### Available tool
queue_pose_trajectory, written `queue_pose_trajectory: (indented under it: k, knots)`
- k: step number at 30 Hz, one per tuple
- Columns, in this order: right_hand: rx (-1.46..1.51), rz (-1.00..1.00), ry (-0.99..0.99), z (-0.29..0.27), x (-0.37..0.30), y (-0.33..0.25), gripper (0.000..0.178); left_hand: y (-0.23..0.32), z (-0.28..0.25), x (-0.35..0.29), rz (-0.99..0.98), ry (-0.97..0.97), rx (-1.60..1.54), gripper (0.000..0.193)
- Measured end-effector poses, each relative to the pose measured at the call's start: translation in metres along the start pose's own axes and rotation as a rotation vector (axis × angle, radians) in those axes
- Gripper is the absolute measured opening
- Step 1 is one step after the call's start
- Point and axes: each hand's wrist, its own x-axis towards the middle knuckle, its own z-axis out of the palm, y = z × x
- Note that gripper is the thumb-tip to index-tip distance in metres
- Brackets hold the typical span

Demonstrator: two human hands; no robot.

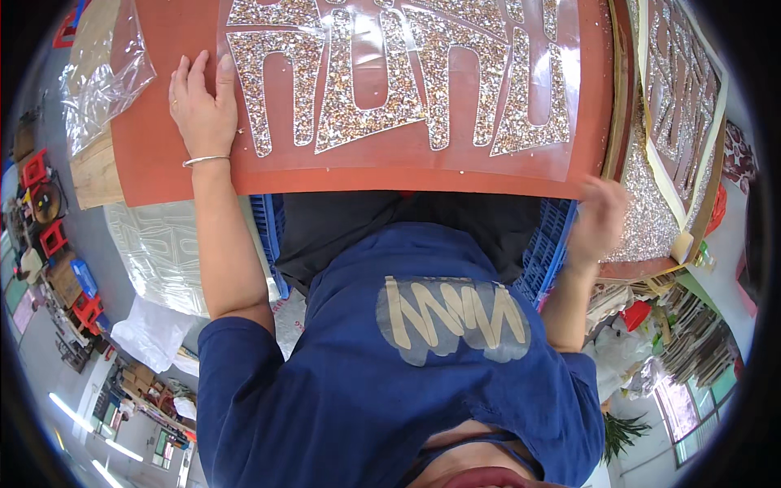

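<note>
My left hand (203, 102) lies with fingers stretched out on a red-brown mat (175, 175), beside the left edge of a clear plastic sheet (342, 159). The hand holds nothing, and a thin bangle circles its wrist. Across the sheet run large cut-out shapes filled with amber and silver glittering stones (366, 126), edged in white. My right hand (600, 215) is off the mat's front right corner, raised and smeared by motion. Whether its fingers hold anything does not show.
To the right is another board covered in loose silvery stones (647, 199), with a pale-edged frame (661, 171) on it. Crumpled clear film (106, 98) sits at the far left. Blue plastic crates (543, 260) stand under the table edge, and a pale embossed sheet (159, 256) hangs lower left.
</note>
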Motion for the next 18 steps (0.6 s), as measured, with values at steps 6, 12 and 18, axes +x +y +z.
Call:
queue_pose_trajectory:
  k: [6,12,18]
  knots:
    - [0.239,-0.335,-0.230,0.097,0.015,-0.056,0.029,0.000,0.004,0.002,-0.043,-0.007,-0.040,0.050]
    - [0.175,-0.513,-0.254,0.112,0.021,-0.057,0.026,-0.003,0.004,0.001,-0.061,-0.003,-0.037,0.051]
    - [0.132,-0.479,-0.401,0.107,0.030,-0.063,0.025,-0.002,0.004,0.000,-0.060,0.001,-0.040,0.050]
